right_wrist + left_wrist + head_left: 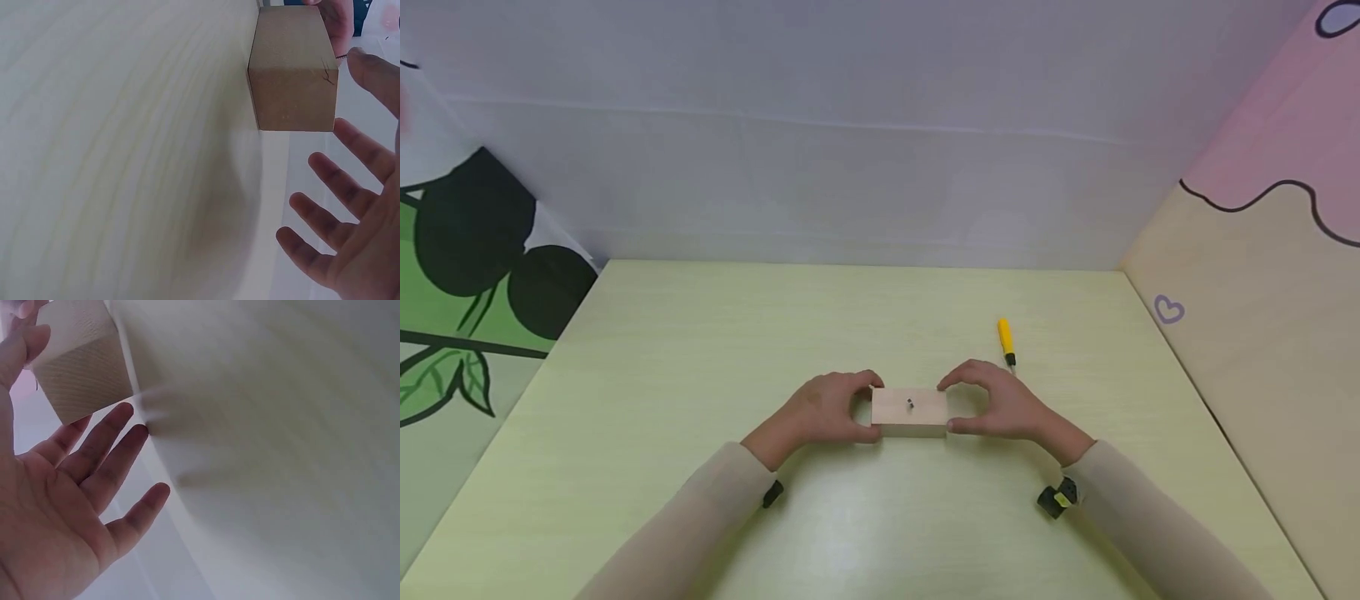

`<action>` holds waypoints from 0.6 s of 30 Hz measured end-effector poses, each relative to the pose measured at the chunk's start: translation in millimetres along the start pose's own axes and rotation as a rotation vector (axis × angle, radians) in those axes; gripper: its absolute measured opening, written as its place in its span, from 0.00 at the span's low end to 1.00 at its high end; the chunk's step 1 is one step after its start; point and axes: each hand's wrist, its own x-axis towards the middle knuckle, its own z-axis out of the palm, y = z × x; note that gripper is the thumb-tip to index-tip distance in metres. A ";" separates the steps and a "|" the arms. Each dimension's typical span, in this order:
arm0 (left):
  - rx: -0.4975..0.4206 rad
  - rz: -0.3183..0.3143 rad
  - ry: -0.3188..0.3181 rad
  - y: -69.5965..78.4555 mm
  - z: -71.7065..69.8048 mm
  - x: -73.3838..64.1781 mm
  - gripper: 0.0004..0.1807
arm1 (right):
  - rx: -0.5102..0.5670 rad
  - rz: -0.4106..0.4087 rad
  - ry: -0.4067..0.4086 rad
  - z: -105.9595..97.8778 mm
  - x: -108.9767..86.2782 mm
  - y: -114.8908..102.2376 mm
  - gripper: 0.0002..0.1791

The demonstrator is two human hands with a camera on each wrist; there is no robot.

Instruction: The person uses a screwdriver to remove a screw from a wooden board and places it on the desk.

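Note:
A pale wooden block (910,431) lies lengthwise on the table, with a small metal screw (911,403) standing in its top. My left hand (831,408) holds the block's left end, thumb over the front edge and index finger round the back corner. In the left wrist view, its other fingers (115,478) spread loosely beside the table. At the right end is my right hand (1000,404), its index fingertip by the back corner. The right wrist view shows that thumb (369,65) just off the block's top edge and the remaining fingers relaxed and apart.
Behind my right hand lies a screwdriver with a yellow and black handle (1005,335), its tip partly hidden by the hand. A pale wall (850,183) rises behind the light wood table (700,333). Patterned side panels (1262,333) flank the table.

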 end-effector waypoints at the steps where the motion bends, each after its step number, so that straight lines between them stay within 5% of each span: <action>1: -0.002 0.005 0.004 0.4 -0.2 -0.1 0.26 | -0.001 0.001 0.001 0.5 0.1 0.3 0.23; 18: -0.183 0.131 0.174 8.5 -0.3 4.2 0.24 | 0.057 0.024 -0.047 6.6 0.7 3.3 0.27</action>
